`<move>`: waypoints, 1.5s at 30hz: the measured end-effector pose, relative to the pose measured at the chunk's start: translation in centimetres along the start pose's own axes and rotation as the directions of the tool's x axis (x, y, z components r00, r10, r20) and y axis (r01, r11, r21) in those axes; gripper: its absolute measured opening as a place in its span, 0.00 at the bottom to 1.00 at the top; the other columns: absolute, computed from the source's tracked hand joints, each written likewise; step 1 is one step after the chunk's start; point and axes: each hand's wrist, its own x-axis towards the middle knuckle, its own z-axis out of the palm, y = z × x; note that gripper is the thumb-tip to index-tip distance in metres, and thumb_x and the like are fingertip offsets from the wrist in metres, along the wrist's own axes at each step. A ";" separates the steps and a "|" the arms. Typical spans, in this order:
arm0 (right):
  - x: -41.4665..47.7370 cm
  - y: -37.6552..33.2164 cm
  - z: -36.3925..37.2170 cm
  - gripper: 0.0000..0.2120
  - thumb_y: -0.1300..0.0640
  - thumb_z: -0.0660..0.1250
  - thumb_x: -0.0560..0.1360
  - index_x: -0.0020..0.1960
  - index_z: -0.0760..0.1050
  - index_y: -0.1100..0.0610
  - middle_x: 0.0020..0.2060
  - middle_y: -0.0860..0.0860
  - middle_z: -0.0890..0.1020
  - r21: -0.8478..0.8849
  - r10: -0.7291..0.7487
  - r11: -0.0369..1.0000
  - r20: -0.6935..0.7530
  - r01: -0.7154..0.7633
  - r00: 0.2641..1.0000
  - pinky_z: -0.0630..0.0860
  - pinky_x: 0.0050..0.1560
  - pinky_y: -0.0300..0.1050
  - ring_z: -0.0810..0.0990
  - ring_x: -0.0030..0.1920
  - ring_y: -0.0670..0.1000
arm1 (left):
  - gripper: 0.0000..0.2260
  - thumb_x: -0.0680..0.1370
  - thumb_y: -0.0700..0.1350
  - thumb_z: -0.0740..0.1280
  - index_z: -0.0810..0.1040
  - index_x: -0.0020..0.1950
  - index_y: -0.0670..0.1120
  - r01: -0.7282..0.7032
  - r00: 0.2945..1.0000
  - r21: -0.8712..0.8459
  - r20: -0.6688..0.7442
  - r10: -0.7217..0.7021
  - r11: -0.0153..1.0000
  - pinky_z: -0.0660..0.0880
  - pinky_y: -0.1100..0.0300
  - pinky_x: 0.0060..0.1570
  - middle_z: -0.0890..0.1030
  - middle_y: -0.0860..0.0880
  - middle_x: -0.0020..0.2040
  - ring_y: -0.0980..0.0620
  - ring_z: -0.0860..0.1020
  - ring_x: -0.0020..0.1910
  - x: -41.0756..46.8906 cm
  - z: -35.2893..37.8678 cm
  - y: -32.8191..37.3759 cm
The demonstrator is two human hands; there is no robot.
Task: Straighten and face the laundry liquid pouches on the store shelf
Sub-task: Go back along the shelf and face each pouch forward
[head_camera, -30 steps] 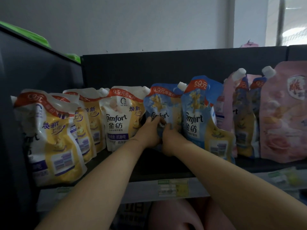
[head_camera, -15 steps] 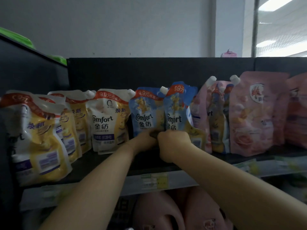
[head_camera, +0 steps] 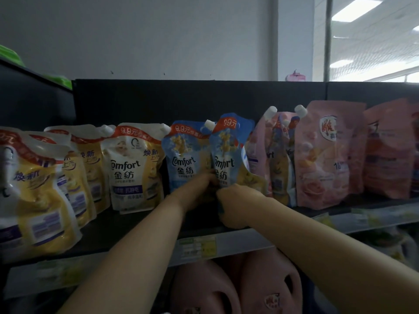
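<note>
Along dark shelf (head_camera: 136,225): pouches (head_camera: 133,168); grey wall (head_camera: 158,37) behind

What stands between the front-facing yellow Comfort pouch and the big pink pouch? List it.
Head view: the left blue pouch, touched by the left hand; the right blue pouch, gripped by the right hand; then edge-on pouches.

Pink jugs (head_camera: 269,288) beneath a green-yellow price label (head_camera: 197,245)

Pouches (head_camera: 133,164) stand side by side on the shelf (head_camera: 127,225), with jugs (head_camera: 269,284) on the level below.
</note>
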 end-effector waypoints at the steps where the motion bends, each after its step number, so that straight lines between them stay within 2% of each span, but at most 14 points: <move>1: 0.0 0.1 0.1 0.10 0.55 0.63 0.77 0.57 0.71 0.58 0.53 0.55 0.75 -0.017 -0.023 1.000 0.013 0.024 1.000 0.75 0.50 0.52 0.76 0.52 0.57 | 0.13 0.76 0.30 0.53 0.73 0.42 0.44 -0.009 1.000 0.008 -0.005 0.009 1.000 0.68 0.58 0.37 0.74 0.45 0.39 0.48 0.72 0.38 -0.2 0.1 0.1; 7: 0.4 1.0 0.2 0.14 0.53 0.62 0.78 0.61 0.69 0.56 0.56 0.55 0.75 -0.051 -0.127 0.991 -0.047 0.125 0.991 0.74 0.46 0.48 0.76 0.53 0.57 | 0.09 0.78 0.35 0.59 0.77 0.47 0.45 -0.095 0.986 0.128 -0.123 0.111 0.987 0.73 0.60 0.36 0.79 0.47 0.41 0.49 0.76 0.39 -1.2 -1.7 -0.2; 14: 1.5 0.7 1.0 0.07 0.60 0.62 0.77 0.50 0.65 0.53 0.58 0.57 0.74 -0.078 -0.195 0.979 -0.134 0.186 0.971 0.75 0.48 0.50 0.75 0.56 0.59 | 0.04 0.76 0.36 0.67 0.80 0.44 0.43 -0.140 0.939 0.385 -0.240 0.246 0.912 0.74 0.63 0.32 0.80 0.48 0.36 0.51 0.77 0.34 -2.7 -5.4 -0.4; 17: 1.9 0.6 2.0 0.11 0.59 0.62 0.77 0.58 0.66 0.53 0.65 0.56 0.71 0.046 -0.233 0.969 -0.147 0.242 0.961 0.75 0.55 0.52 0.72 0.61 0.60 | 0.02 0.76 0.37 0.68 0.79 0.45 0.42 -0.133 0.904 0.456 -0.307 0.296 0.880 0.70 0.66 0.26 0.78 0.49 0.34 0.51 0.76 0.30 -3.1 -7.0 -0.6; 19: 2.2 0.3 2.7 0.19 0.59 0.63 0.76 0.65 0.63 0.52 0.64 0.56 0.72 0.046 -0.257 0.962 -0.176 0.269 0.950 0.74 0.54 0.51 0.73 0.60 0.60 | 0.02 0.75 0.39 0.70 0.78 0.44 0.44 -0.123 0.863 0.530 -0.360 0.354 0.839 0.70 0.64 0.29 0.78 0.50 0.35 0.49 0.77 0.34 -3.3 -7.9 -1.1; 23: 2.8 -0.4 3.3 0.29 0.57 0.67 0.74 0.70 0.57 0.53 0.65 0.55 0.66 -0.118 -0.246 0.969 -0.435 0.217 0.866 0.68 0.59 0.54 0.67 0.64 0.59 | 0.20 0.70 0.46 0.75 0.68 0.54 0.48 -0.173 0.727 0.733 -0.355 0.588 0.657 0.70 0.62 0.39 0.74 0.53 0.47 0.55 0.74 0.45 -4.4 -9.0 -2.2; 24: 3.0 -0.4 3.4 0.31 0.56 0.68 0.74 0.71 0.55 0.53 0.67 0.55 0.63 -0.154 -0.256 0.966 -0.508 0.206 0.822 0.67 0.61 0.54 0.65 0.65 0.58 | 0.24 0.68 0.48 0.76 0.65 0.56 0.48 -0.214 0.668 0.812 -0.284 0.688 0.543 0.71 0.61 0.43 0.72 0.52 0.50 0.55 0.73 0.48 -5.0 -9.0 -2.3; 26: 3.5 -0.5 3.8 0.37 0.53 0.70 0.71 0.72 0.53 0.54 0.69 0.55 0.60 -0.233 -0.300 0.952 -0.568 0.200 0.766 0.67 0.62 0.54 0.63 0.67 0.59 | 0.34 0.65 0.55 0.77 0.62 0.62 0.48 -0.208 0.574 0.959 -0.041 0.818 0.194 0.71 0.54 0.57 0.68 0.47 0.61 0.51 0.68 0.59 -5.8 -9.0 -2.4; 28: 4.1 -0.4 4.1 0.44 0.50 0.76 0.64 0.71 0.53 0.54 0.69 0.57 0.61 -0.257 -0.296 0.950 -0.568 0.176 0.768 0.72 0.58 0.55 0.66 0.65 0.60 | 0.47 0.63 0.65 0.74 0.54 0.73 0.49 -0.181 0.654 0.981 0.170 0.737 -0.066 0.53 0.50 0.71 0.54 0.47 0.75 0.51 0.52 0.74 -5.9 -8.6 -2.3; 31: 4.6 -0.3 4.4 0.48 0.47 0.78 0.62 0.73 0.54 0.55 0.70 0.58 0.62 -0.200 -0.260 0.964 -0.568 0.176 0.781 0.74 0.55 0.57 0.69 0.64 0.61 | 0.58 0.65 0.71 0.68 0.32 0.76 0.50 -0.130 0.803 0.967 0.232 0.549 -0.218 0.27 0.54 0.67 0.27 0.55 0.74 0.57 0.26 0.71 -4.8 -7.7 -2.4; 34: 5.2 0.2 4.9 0.44 0.50 0.71 0.72 0.76 0.47 0.52 0.74 0.56 0.54 -0.124 -0.241 0.971 -0.526 0.207 0.816 0.68 0.64 0.56 0.59 0.71 0.59 | 0.59 0.65 0.72 0.66 0.22 0.71 0.52 -0.015 0.860 0.973 0.130 0.493 -0.230 0.34 0.44 0.70 0.21 0.55 0.69 0.55 0.24 0.70 -3.3 -7.5 -2.5; 37: 5.3 1.1 5.2 0.36 0.54 0.68 0.73 0.74 0.53 0.53 0.72 0.54 0.57 0.040 -0.209 0.963 -0.513 0.267 0.833 0.69 0.65 0.56 0.59 0.72 0.57 | 0.60 0.64 0.74 0.65 0.18 0.67 0.52 0.072 0.872 0.962 0.068 0.484 -0.265 0.46 0.36 0.70 0.21 0.52 0.69 0.50 0.29 0.74 -1.9 -7.5 -2.7; 40: 5.2 2.1 5.3 0.23 0.55 0.64 0.76 0.68 0.64 0.57 0.66 0.54 0.67 0.157 -0.128 0.951 -0.584 0.266 0.801 0.73 0.56 0.52 0.69 0.65 0.57 | 0.61 0.63 0.75 0.64 0.17 0.65 0.53 0.112 0.876 0.949 0.045 0.480 -0.295 0.48 0.32 0.69 0.26 0.49 0.74 0.47 0.32 0.75 -1.0 -7.6 -2.6; 45: 5.4 3.4 4.5 0.11 0.53 0.59 0.80 0.53 0.73 0.60 0.50 0.57 0.79 0.424 0.228 0.906 -0.484 -0.001 0.845 0.75 0.40 0.46 0.80 0.48 0.56 | 0.58 0.63 0.75 0.64 0.20 0.69 0.58 0.101 0.889 0.934 0.070 0.453 -0.343 0.48 0.31 0.68 0.25 0.46 0.72 0.43 0.32 0.75 -1.0 -8.0 -2.5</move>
